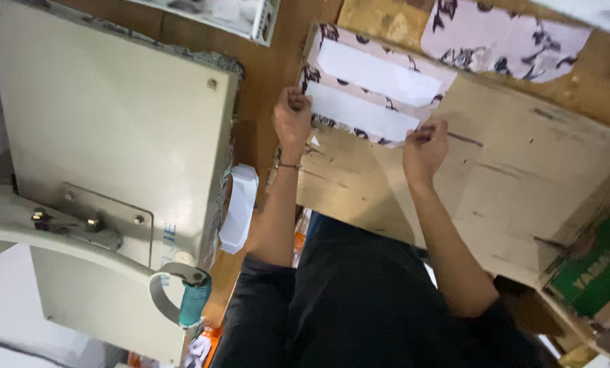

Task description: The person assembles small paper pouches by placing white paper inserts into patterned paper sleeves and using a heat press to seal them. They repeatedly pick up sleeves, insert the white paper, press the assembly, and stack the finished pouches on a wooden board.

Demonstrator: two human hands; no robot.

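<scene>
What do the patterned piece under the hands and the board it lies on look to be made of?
The patterned piece looks like thin fabric: matte pink with a dark floral print, lying limp, two white strips across it, possibly paper. The board looks like worn plywood or cardboard: dull tan, scuffed, with frayed edges. Both hands pinch the piece's edge.

green box (601, 262): cut by right edge | press machine (107, 170): cut off left | fingertips: hidden under fabric piece (373, 92)

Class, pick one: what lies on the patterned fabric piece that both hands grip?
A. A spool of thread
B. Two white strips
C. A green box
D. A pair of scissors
B: two white strips lie across the patterned fabric piece, gripped by the left hand and right hand.
</scene>
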